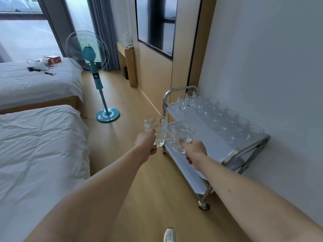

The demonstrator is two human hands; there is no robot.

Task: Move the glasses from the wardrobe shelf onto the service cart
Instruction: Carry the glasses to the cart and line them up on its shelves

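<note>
Head | left hand point(146, 143) grips faceted glass point(156, 129) | right hand point(194, 151) grips dimpled glass point(182, 135)

Service cart point(232, 152) against the wall, right side. On its top shelf: rows of glasses point(225, 117) along the wall edge. Left of cart: pedestal fan point(97, 75); further left, two beds point(40, 147). Before the cart's near-left edge: two held glasses point(155, 130), one per hand.

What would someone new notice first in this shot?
Two clear glasses held out mid-frame, one in the left hand, one in the right hand. Just right, the service cart along the wall carries rows of glasses. Farther left stands a teal fan.
</note>
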